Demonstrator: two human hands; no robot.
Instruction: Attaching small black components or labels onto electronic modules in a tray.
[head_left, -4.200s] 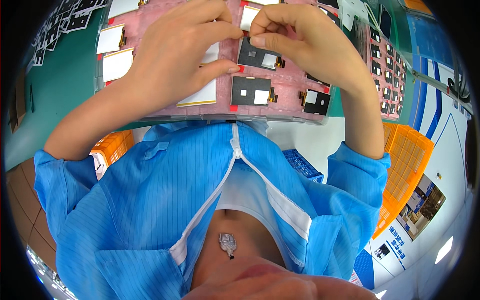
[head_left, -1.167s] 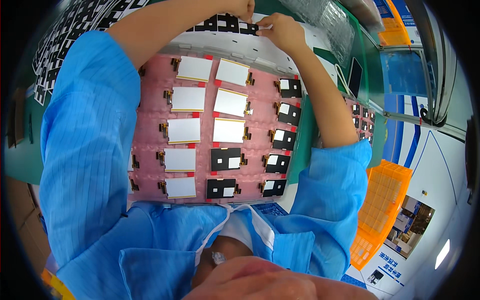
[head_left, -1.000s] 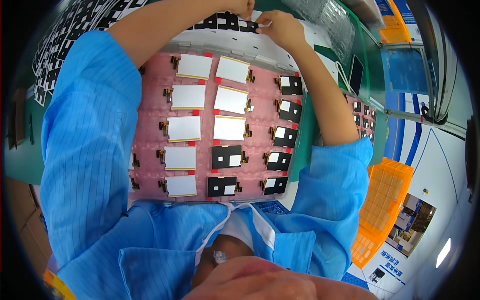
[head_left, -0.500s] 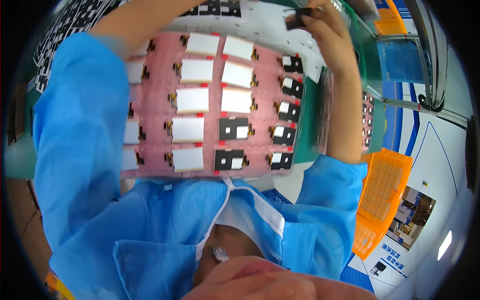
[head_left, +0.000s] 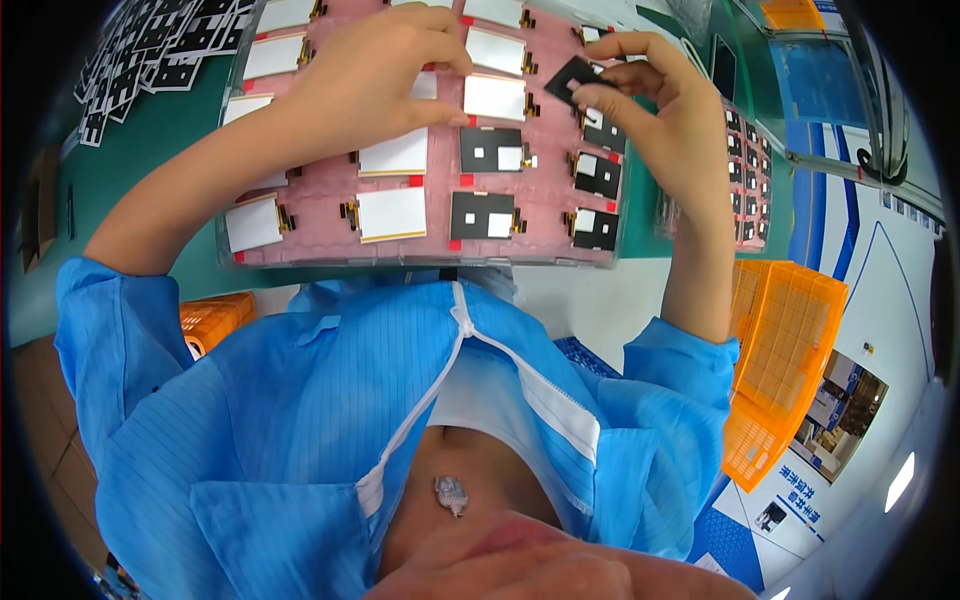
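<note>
Head view, and the right hand [head_left: 662, 115] has the black sheet [head_left: 566, 82] pinched by one side between thumb and fingers, tilted, its free corner poking out left of them. It looks light and thin, probably bendy, likelier to crease than snap; an edge hold like this seems kindest. Over to the left hand [head_left: 385, 75]: thumb and forefinger stand apart, nothing visible gripped. Just right of those fingers lies a white panel [head_left: 494, 97] on the pink tray [head_left: 318, 215], likely stiff, perhaps fragile, best taken by its edges. Hard to read: the sheet's near side vanishes behind the right fingers, the left hand partly covers a second panel [head_left: 424, 86], and whether it touches that, one cannot tell.
</note>
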